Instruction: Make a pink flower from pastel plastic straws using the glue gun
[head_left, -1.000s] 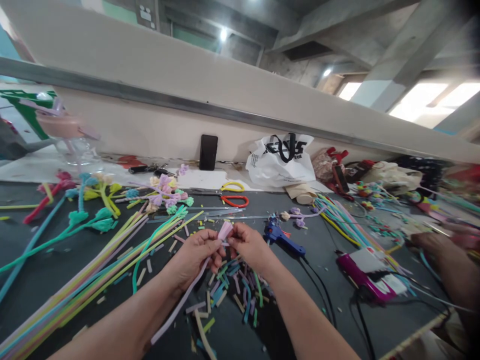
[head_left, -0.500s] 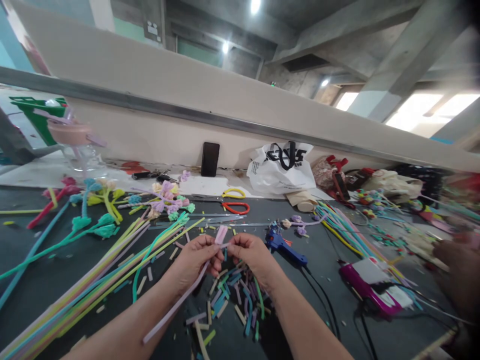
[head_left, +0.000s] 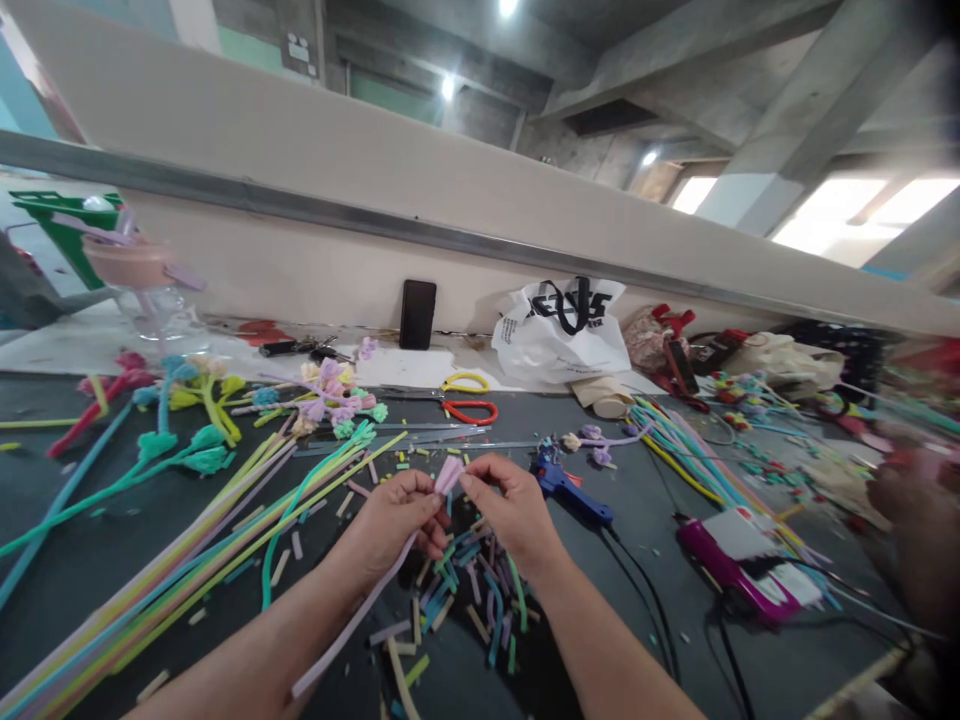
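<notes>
One lilac chenille stem (head_left: 352, 618) is pinched in both hands above a heap of cut stem pieces (head_left: 469, 590). The left hand (head_left: 394, 518), fingers curled, grips it below its folded tip. The right hand (head_left: 511, 508) nips the tip between thumb and forefinger. Two pairs lie beyond, yellow-handled scissors (head_left: 463, 381) and red-handled scissors (head_left: 470, 410). One blue glue gun (head_left: 571, 492) sits just right, with bare tabletop (head_left: 645, 500) past it.

The left hand (head_left: 394, 520) and right hand (head_left: 510, 510) pinch a lilac pipe cleaner (head_left: 360, 610) at its folded tip. Below them, short coloured offcuts (head_left: 465, 590) litter the dark tabletop (head_left: 90, 560), with a blue glue gun (head_left: 570, 490) just beside the right hand.
</notes>
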